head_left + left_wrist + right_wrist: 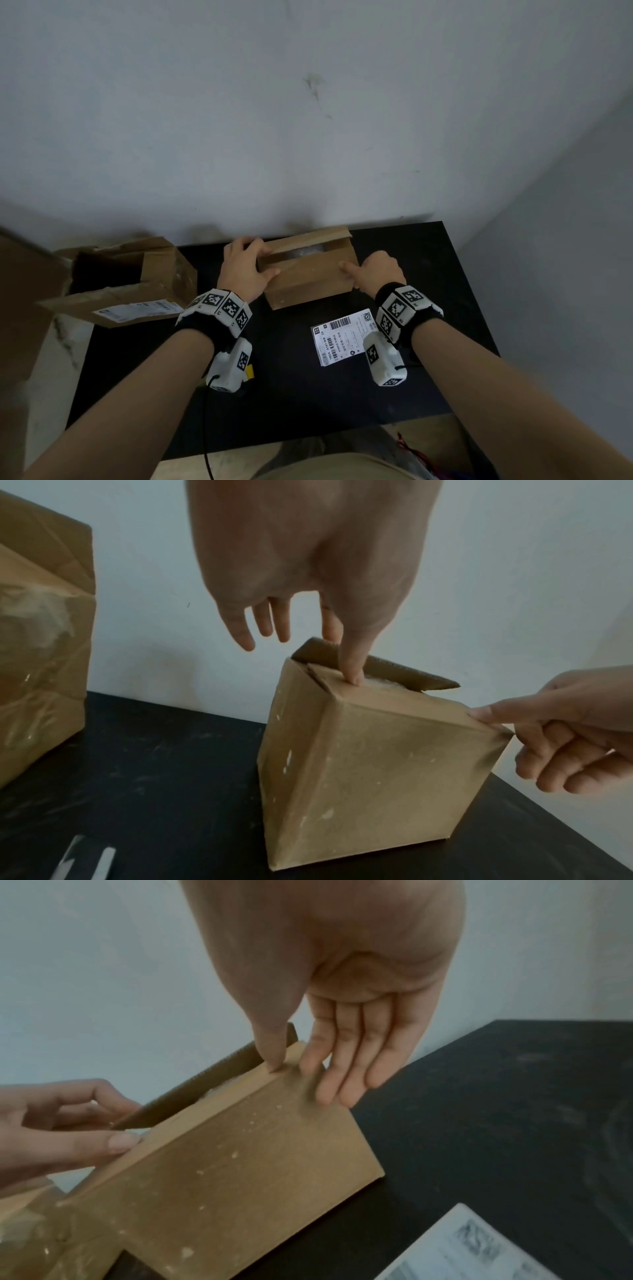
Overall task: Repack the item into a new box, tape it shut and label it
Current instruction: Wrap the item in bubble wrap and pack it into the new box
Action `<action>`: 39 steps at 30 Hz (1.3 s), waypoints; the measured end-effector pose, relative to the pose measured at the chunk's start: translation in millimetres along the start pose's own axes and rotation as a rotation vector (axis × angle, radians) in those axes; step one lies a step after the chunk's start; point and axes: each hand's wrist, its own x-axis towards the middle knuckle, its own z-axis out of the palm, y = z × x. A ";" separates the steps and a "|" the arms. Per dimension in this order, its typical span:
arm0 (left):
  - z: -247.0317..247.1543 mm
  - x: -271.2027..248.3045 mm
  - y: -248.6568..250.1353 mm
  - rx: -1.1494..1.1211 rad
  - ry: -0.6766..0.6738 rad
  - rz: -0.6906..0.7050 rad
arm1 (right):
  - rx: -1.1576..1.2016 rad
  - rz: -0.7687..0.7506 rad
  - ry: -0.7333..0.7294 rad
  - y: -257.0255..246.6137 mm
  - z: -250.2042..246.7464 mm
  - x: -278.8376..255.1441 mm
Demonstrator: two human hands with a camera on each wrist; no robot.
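A small brown new box [308,279] stands on the black table [287,394] near the wall. Its near flap is folded down, its far flap [394,670] is half raised, and a pale wrapped item [306,253] shows in the gap. My left hand [255,262] holds the box's left end, with the thumb pressing the near flap and the fingers curled at the far flap. My right hand [363,272] holds the right end, thumb on the near flap's edge and fingers against the end face. A white shipping label [342,337] lies flat in front of the box.
The old box [126,281] stands open at the table's left edge, with a label and tape on it. A grey wall runs right behind the new box. Pale strips [85,859] lie on the table near my left wrist.
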 end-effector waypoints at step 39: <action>31.9 -51.8 24.2 -0.094 -0.039 -0.111 | 0.156 -0.524 -0.301 -23.5 30.9 -15.7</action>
